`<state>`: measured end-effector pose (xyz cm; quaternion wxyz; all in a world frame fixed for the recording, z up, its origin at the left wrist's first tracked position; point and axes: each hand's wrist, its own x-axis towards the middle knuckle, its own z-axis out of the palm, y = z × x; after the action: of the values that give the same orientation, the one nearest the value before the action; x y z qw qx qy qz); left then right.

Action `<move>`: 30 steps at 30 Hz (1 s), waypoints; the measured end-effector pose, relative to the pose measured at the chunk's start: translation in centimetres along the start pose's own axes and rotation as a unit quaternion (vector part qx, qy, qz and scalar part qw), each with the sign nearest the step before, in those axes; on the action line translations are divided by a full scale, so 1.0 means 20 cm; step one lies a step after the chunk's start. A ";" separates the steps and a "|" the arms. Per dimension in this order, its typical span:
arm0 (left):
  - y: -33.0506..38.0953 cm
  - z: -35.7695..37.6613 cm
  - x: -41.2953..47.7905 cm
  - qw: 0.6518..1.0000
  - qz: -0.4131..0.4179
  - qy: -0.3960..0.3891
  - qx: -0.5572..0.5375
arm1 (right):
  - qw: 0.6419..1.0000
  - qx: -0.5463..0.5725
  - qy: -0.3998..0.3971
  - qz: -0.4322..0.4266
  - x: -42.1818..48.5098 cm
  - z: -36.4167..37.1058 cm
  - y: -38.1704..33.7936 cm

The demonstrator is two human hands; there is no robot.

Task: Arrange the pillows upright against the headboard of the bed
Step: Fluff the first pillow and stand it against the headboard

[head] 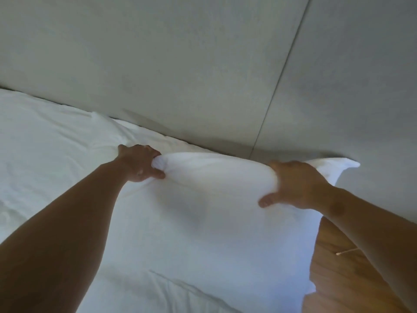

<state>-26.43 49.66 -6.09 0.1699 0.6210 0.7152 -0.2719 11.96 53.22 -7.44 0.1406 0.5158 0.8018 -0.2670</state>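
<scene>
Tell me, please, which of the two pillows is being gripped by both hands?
The near pillow: the left hand and right hand pinch its top edge. The other pillow lies flat at the left, untouched.

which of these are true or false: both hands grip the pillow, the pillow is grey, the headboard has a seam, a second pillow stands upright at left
1. Both the left hand and right hand grip the pillow. True.
2. The pillow is grey. False: it is white.
3. The headboard has a seam. True.
4. A second pillow stands upright at left. False: only flat white bedding shows there.
</scene>
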 end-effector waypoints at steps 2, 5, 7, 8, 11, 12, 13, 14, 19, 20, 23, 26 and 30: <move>-0.01 -0.02 -0.09 0.999 0.015 0.027 -0.011 | 0.999 -0.021 0.024 0.009 -0.07 0.02 -0.03; -0.05 -0.09 -0.17 0.999 0.025 0.015 -0.023 | 0.998 -0.052 0.046 0.007 -0.18 0.00 -0.08; -0.07 -0.17 -0.24 1.000 0.027 -0.004 0.008 | 0.995 -0.077 0.060 -0.002 -0.26 -0.06 -0.12; -0.08 -0.21 -0.26 0.999 0.027 -0.006 0.022 | 0.994 -0.090 0.066 -0.007 -0.29 -0.09 -0.13; -0.09 -0.33 -0.32 0.998 0.024 0.023 0.044 | 0.991 -0.103 0.086 -0.010 -0.36 -0.19 -0.16; -0.08 -0.37 -0.32 0.998 0.024 0.040 0.048 | 0.991 -0.099 0.093 -0.006 -0.37 -0.22 -0.16; -0.08 -0.41 -0.31 0.997 0.024 0.057 0.045 | 0.990 -0.097 0.101 -0.001 -0.37 -0.25 -0.15; -0.07 -0.45 -0.30 0.996 0.023 0.070 0.041 | 0.989 -0.098 0.108 0.004 -0.37 -0.28 -0.14; 0.04 -0.53 -0.15 0.993 0.017 0.108 0.040 | 0.987 -0.091 0.128 0.046 -0.29 -0.34 -0.09; 0.06 -0.53 -0.12 0.993 0.013 0.112 0.033 | 0.986 -0.082 0.134 0.053 -0.28 -0.34 -0.09; 0.07 -0.54 -0.02 0.991 -0.003 0.132 0.033 | 0.984 -0.058 0.155 0.069 -0.23 -0.31 -0.08; 0.05 -0.59 0.04 0.985 -0.012 0.168 0.039 | 0.980 -0.057 0.174 0.075 -0.20 -0.34 -0.09; 0.03 -0.67 0.10 0.979 -0.025 0.201 0.030 | 0.974 -0.049 0.210 0.075 -0.14 -0.36 -0.08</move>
<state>-24.86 59.41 3.24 -0.0029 0.6500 0.7414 -0.1667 12.01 54.73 0.27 0.0141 0.6114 0.7846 -0.1022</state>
